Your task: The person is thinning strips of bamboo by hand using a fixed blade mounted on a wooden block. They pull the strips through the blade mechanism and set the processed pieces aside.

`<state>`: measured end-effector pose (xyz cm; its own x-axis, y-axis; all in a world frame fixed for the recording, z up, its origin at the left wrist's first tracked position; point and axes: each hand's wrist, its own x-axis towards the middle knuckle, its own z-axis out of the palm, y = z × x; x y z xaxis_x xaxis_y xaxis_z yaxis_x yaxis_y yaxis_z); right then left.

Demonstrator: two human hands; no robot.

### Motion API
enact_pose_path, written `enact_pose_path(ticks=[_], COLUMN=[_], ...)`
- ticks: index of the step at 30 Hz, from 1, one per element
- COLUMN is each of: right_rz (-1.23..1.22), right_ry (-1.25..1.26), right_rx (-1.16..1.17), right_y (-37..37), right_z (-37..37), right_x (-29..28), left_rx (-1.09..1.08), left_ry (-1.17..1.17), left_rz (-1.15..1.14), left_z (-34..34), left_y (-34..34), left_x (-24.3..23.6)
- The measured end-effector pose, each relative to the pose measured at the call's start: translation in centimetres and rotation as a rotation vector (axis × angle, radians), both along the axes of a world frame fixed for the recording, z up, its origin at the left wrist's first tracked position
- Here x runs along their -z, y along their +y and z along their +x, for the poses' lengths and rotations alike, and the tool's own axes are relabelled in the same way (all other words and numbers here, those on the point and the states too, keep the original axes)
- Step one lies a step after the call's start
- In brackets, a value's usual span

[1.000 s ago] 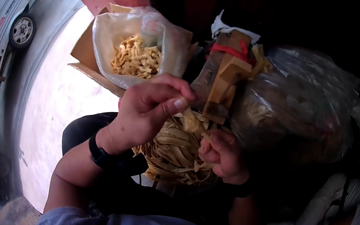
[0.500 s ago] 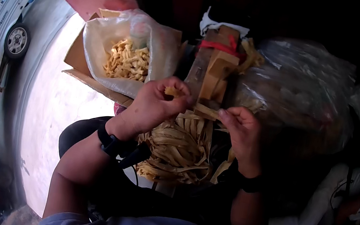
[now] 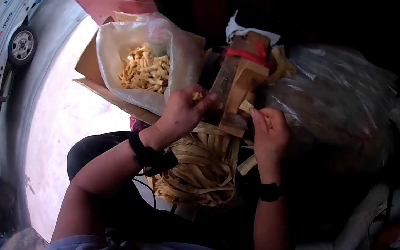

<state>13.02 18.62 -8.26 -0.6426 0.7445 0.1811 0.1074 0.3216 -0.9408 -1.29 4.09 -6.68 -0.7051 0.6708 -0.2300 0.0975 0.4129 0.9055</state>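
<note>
My left hand point(image 3: 183, 112) is closed around a small yellowish knotted piece point(image 3: 197, 95), just right of the lined box. Between the thumb and forefinger of my right hand point(image 3: 271, 129) is the end of a pale tan strip point(image 3: 246, 106), which lies against the wooden block tool point(image 3: 242, 92). This tool has a raised wooden piece on top and a red band point(image 3: 244, 53) tied across its far part. Below both hands, over my lap, lies a thick bundle of long tan strips point(image 3: 197, 170).
A cardboard box point(image 3: 92, 60) with a translucent plastic liner point(image 3: 107, 76) holds many small knotted pieces point(image 3: 145, 70). Clear plastic sheeting point(image 3: 345, 91) covers the right side. A white cloth point(image 3: 238, 27) lies behind the tool. A parked vehicle point(image 3: 3, 42) stands at far left.
My right hand has moved up along the wooden tool, and the strip it pinches has left the tool's near end. My left hand has shifted slightly left, still holding the knotted piece.
</note>
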Motion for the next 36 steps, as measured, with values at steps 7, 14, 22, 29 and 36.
enact_pose_path(ticks=[7, 14, 22, 29, 36], right_rz=[0.556, 0.151, -0.792, -1.271, -0.427], right_ry=[0.161, 0.063, -0.074, 0.174, 0.022], right_rx=[-0.527, -0.474, -0.658, -0.368, -0.4], right_y=[-3.5, -2.4, -3.6, -5.2, -5.4], right_z=[0.5, 1.6, 1.2, 0.6, 2.0], right_x=[-4.4, -6.8, -3.5, -2.6, -4.5], left_rx=[0.235, 0.888, 0.744, 0.513, 0.536], left_ry=[-0.556, -0.722, 0.827, 1.114, 0.435], left_rz=[0.006, 0.209, 0.273, 0.372, 0.196], left_z=[4.5, 5.2, 0.8, 1.7, 1.6], left_y=[-2.5, -3.1, -3.2, -3.4, -4.1], left_x=[-1.9, -7.3, -4.5, -4.5, -4.4])
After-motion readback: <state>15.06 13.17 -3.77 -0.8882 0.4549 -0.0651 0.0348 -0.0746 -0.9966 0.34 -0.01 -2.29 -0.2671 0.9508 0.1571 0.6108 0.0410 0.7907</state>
